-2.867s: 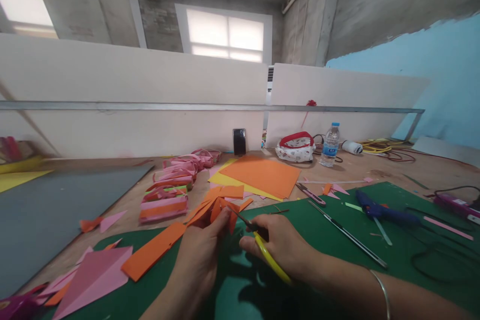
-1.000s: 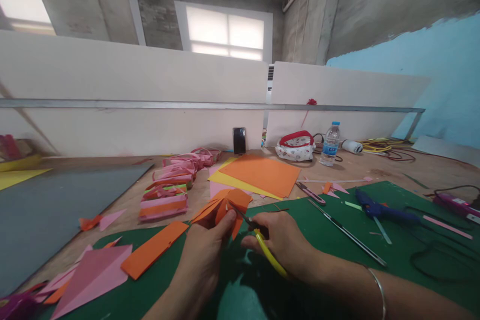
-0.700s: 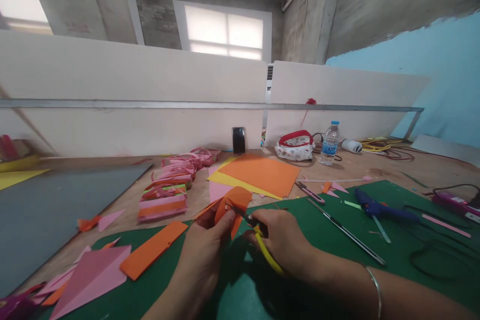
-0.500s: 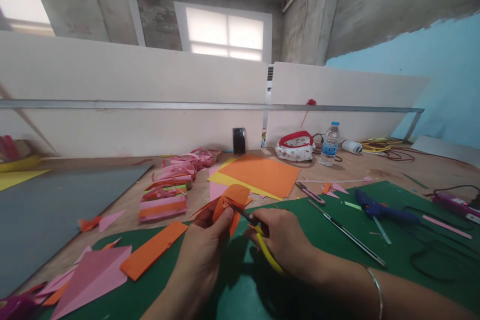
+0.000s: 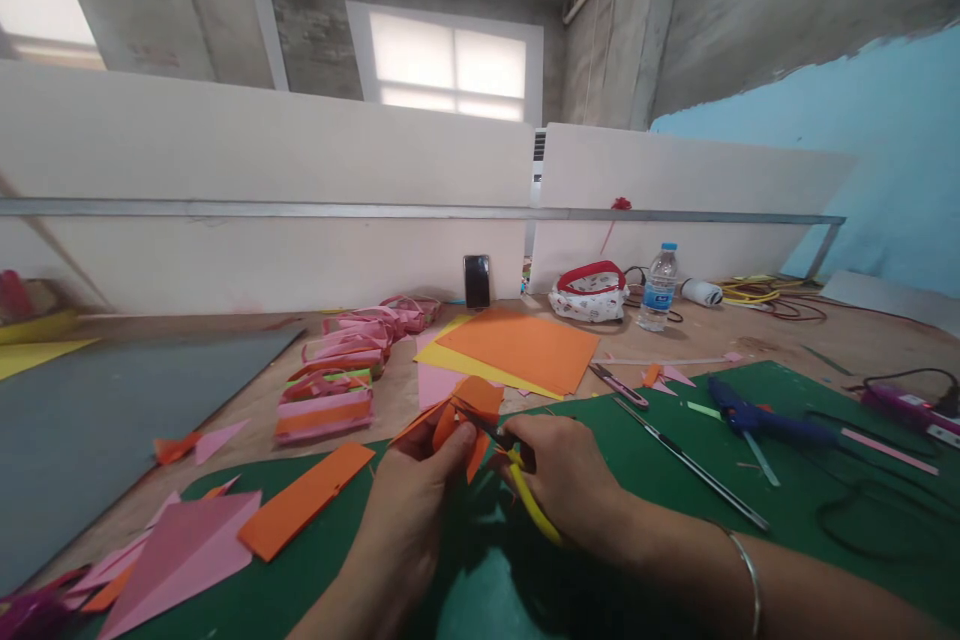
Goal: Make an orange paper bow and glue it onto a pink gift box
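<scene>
Above the green cutting mat [image 5: 480,570], my left hand [image 5: 416,480] pinches a folded piece of orange paper [image 5: 480,400] between thumb and fingers. My right hand [image 5: 562,470] is closed around yellow-handled scissors [image 5: 534,505]. Their dark blades point left and lie against the orange paper, near my left thumb; the blade tips are partly hidden by the folds. To the left of my left hand lies a folded orange strip [image 5: 306,500], beside a creased pink sheet [image 5: 184,555].
Pink and orange paper bundles [image 5: 326,410] run in a row at left. Orange sheets [image 5: 525,345] lie behind my hands. To the right are a utility knife [image 5: 619,386], a slim metal cutter [image 5: 697,468], a blue glue gun [image 5: 765,420] and a water bottle [image 5: 658,290].
The orange paper has turned slightly and sits a little lower and to the right in my left hand. The scissors stay against it, with my right hand almost unmoved.
</scene>
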`<state>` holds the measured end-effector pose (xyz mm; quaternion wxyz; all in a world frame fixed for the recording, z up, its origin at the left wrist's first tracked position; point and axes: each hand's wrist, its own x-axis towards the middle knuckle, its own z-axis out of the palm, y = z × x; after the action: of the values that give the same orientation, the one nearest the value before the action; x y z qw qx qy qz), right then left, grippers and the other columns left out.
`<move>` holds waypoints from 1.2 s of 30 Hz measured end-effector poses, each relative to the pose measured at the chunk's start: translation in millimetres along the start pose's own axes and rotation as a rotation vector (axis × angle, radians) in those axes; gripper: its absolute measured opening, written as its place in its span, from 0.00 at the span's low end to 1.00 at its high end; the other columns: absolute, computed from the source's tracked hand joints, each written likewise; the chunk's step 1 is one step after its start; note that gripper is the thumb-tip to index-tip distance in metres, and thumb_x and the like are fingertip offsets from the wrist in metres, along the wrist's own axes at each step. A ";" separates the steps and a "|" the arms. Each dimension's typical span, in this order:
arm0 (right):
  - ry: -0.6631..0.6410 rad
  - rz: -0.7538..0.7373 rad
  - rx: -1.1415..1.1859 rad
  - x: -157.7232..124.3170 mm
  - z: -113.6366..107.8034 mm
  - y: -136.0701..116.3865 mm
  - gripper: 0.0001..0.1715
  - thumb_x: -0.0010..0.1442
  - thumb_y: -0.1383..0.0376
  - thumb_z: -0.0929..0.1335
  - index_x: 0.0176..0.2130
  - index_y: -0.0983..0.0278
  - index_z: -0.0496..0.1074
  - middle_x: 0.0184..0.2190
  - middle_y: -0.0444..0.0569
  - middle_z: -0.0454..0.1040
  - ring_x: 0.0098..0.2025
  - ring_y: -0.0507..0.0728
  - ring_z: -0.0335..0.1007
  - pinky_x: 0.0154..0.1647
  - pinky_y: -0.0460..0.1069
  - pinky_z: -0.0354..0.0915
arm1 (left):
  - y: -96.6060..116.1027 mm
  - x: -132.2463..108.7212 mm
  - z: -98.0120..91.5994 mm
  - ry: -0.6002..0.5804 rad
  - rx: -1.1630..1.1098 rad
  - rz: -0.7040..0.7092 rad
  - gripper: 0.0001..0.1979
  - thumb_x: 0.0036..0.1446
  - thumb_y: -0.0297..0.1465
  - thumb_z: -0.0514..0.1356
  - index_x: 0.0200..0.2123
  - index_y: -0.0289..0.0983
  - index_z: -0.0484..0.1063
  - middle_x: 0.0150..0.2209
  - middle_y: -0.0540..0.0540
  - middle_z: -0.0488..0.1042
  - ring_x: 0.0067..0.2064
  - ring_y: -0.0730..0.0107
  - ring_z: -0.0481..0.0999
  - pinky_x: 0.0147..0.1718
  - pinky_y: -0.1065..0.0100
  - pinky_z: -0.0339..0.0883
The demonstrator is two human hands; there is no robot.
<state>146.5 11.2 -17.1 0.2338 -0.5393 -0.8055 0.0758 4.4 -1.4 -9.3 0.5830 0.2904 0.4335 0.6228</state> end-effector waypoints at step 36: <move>0.001 0.031 -0.131 0.1 -0.1 -1.6 0.11 0.57 0.58 0.66 0.30 0.62 0.73 0.30 0.49 0.78 0.31 0.56 0.70 0.26 0.49 0.44 | 1.1 -3.7 2.7 0.023 0.024 -0.008 0.09 0.49 0.20 0.63 0.35 0.35 0.75 0.31 0.49 0.79 0.32 0.77 0.76 0.36 0.78 0.70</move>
<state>145.2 10.6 -16.4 0.1972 -0.5659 -0.8001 0.0262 6.7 -4.4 -6.6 0.5768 0.2882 0.4488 0.6186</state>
